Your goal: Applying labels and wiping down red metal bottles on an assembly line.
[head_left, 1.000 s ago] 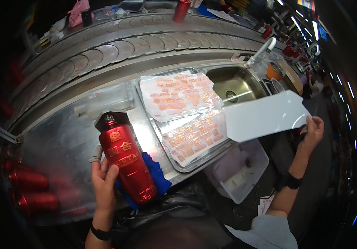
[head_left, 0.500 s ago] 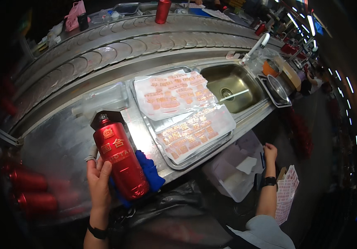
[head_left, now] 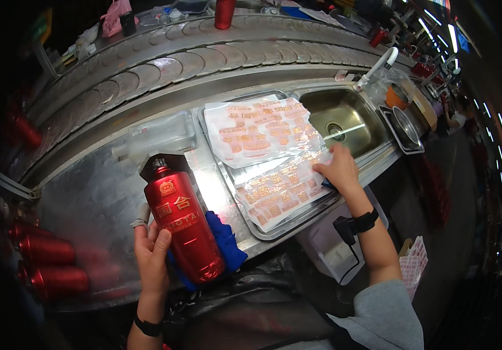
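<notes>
My left hand (head_left: 151,252) is wrapped around the side of a red metallic glass bottle (head_left: 188,230) with gold lettering and an emblem. The bottle leans with its dark neck pointing away from me, over a crumpled blue cloth (head_left: 227,240). At the near right edge of the lower decal sheet (head_left: 277,195), my right hand (head_left: 343,169) has its fingers curled and thumb close to the paper. A small dark blue thing shows under that palm, mostly hidden. Another white sheet with gold-orange decals (head_left: 260,131) lies behind, both on a metal tray (head_left: 271,234).
A steel sink (head_left: 344,119) with a white faucet (head_left: 379,67) is at the right. A clear bottle (head_left: 163,137) lies beyond the red one. More red bottles (head_left: 58,281) lie at the left. A plate conveyor (head_left: 163,70) runs behind; a plastic bin (head_left: 335,251) stands below the counter.
My right hand has moved from above the plastic bin up and left to the decal sheet's edge. The left hand still holds the bottle. The whole view has shifted slightly.
</notes>
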{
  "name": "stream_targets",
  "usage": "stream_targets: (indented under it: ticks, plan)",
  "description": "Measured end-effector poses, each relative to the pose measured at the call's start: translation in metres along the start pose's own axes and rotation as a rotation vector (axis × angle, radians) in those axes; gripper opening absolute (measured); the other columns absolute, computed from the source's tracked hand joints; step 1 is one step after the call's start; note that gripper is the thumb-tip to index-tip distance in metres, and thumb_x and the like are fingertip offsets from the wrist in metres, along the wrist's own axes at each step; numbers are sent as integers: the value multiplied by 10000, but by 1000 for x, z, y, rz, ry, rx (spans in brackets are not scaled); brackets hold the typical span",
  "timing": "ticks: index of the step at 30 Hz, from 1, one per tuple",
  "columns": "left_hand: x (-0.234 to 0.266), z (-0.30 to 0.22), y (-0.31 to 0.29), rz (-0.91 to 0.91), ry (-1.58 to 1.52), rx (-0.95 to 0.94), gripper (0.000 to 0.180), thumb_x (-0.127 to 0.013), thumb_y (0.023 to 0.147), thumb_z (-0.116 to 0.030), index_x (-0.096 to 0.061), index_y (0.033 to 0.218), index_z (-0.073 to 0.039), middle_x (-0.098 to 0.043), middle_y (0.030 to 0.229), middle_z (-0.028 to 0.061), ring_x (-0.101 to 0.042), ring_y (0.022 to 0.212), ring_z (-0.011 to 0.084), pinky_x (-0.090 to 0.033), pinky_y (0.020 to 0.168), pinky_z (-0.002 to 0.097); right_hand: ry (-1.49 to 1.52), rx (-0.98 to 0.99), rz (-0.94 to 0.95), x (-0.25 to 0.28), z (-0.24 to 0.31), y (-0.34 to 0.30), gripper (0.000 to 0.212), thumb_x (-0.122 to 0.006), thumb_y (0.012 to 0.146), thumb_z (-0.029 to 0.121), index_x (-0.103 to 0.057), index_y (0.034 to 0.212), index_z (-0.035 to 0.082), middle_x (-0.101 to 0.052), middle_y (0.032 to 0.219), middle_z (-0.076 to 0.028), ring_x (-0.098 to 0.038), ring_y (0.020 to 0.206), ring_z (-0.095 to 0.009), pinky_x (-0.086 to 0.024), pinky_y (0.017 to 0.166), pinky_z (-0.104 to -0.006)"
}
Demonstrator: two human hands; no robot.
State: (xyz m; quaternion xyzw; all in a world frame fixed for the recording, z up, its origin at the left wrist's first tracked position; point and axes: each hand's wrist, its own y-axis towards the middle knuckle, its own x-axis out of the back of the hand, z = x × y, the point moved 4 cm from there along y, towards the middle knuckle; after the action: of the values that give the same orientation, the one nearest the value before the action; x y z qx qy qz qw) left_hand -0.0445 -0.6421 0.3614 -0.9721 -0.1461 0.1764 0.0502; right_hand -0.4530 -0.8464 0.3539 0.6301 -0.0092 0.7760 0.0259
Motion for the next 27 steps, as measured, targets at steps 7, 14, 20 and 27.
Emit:
stream_targets:
  ticks: [7,14,20,27]
  plan:
    - [2,-8,-5,-23,-36,16,763,-639,948,-141,-181,1543,-9,-480,1408,187,-503,1277,214,-391,1087,355,153,-55,-26,4,-52,20,264,-773,722,242,-668,825,23,-684,808,-168,-677,788,-354,-515,695,-441]
    - [-3,-15,-11,7,156,-54,819,-662,945,-119,-123,1549,3,-418,1478,226,-461,1337,253,-359,1120,372,223,33,-233,47,7,-29,134,-721,786,121,-670,835,8,-659,724,-109,-645,690,-220,-493,644,-344]
    - [5,-7,-14,37,57,-39,798,-613,978,-120,-81,1559,4,-350,1517,265,-420,1381,270,-334,1143,388,925,261,443,24,151,-112,181,-764,824,67,-658,967,33,-650,829,21,-551,713,-19,-425,613,-179]
    - [-3,-10,-36,73,-104,-4,830,-627,970,-131,-61,1561,9,-366,1511,243,-430,1368,257,-318,1145,380,1059,535,608,30,246,-178,348,-783,832,76,-604,1127,35,-595,772,40,-509,669,-1,-388,584,-179]
